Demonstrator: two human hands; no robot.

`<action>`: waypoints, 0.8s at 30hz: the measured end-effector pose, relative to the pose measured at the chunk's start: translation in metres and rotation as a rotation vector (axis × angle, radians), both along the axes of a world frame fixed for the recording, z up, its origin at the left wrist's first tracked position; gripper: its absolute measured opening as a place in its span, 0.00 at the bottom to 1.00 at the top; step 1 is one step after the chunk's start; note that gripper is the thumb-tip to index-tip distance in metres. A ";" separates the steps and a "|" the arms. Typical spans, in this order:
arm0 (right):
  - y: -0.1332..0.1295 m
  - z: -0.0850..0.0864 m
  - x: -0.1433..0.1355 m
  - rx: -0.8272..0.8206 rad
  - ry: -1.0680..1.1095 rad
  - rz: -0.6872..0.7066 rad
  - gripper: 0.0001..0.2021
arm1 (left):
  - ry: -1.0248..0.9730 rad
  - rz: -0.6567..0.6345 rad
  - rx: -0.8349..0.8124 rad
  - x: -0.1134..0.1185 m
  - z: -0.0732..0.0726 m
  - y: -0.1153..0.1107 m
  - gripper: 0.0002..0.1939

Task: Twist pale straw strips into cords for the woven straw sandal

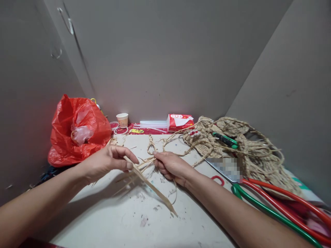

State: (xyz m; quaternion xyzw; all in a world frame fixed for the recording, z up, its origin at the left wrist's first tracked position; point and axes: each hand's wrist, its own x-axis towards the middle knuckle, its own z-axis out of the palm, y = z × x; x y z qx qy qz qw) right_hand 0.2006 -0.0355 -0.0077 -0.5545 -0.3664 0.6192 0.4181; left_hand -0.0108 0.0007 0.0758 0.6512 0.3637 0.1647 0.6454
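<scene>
filling the foreground, a pale desk (103,220) carries a heap of braided straw (261,162) along its right edge, toward the far corner. near the desk's middle, the right hand (172,167) is closed on a braided cord (150,139), seemingly light and supple, best held where the plait ends. the left hand (113,158) pinches a flat strip (155,191) slanting toward the near edge, probably stiffer and apt to split, so a gentle grip suits. thin loose strands (144,164) fan leftward from the right fingertips.
</scene>
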 end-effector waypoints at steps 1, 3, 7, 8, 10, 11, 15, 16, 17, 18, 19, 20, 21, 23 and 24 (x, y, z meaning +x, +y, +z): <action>0.000 0.000 0.000 -0.001 0.006 0.000 0.19 | -0.015 -0.018 -0.006 0.004 -0.001 -0.002 0.08; -0.001 0.001 0.000 -0.002 0.017 0.000 0.18 | -0.055 -0.034 -0.031 0.014 -0.005 -0.006 0.10; -0.002 0.003 0.000 0.002 0.033 0.000 0.18 | -0.098 -0.081 -0.108 0.035 -0.011 -0.017 0.17; -0.002 0.003 0.000 0.005 0.036 -0.002 0.17 | -0.102 -0.094 -0.131 0.040 -0.012 -0.021 0.18; -0.002 0.003 0.000 0.018 0.038 -0.010 0.15 | -0.104 -0.097 -0.156 0.049 -0.015 -0.028 0.19; -0.002 0.003 0.000 0.024 0.037 -0.015 0.15 | -0.098 -0.088 -0.150 0.053 -0.017 -0.030 0.19; -0.002 0.001 -0.001 0.029 0.046 -0.028 0.15 | -0.047 -0.028 -0.020 0.065 -0.028 -0.026 0.16; -0.002 0.001 -0.002 0.028 0.052 -0.034 0.15 | -0.047 -0.003 0.028 0.067 -0.031 -0.022 0.16; -0.002 0.001 -0.003 0.028 0.058 -0.047 0.14 | -0.053 0.023 0.072 0.068 -0.035 -0.017 0.16; -0.002 0.002 -0.004 0.031 0.062 -0.065 0.14 | -0.063 0.048 0.107 0.069 -0.038 -0.013 0.17; -0.002 0.003 -0.006 0.038 0.064 -0.087 0.14 | -0.072 0.068 0.134 0.070 -0.041 -0.010 0.18; -0.002 0.004 -0.007 0.048 0.064 -0.112 0.14 | -0.079 0.082 0.152 0.070 -0.044 -0.007 0.20; -0.003 0.004 -0.008 0.061 0.062 -0.136 0.15 | -0.080 0.093 0.163 0.070 -0.046 -0.006 0.21; -0.003 0.005 -0.011 0.087 0.049 -0.178 0.15 | -0.068 0.115 0.173 0.071 -0.049 -0.005 0.22; -0.003 0.005 -0.011 0.101 0.041 -0.194 0.15 | -0.062 0.126 0.177 0.071 -0.049 -0.006 0.22</action>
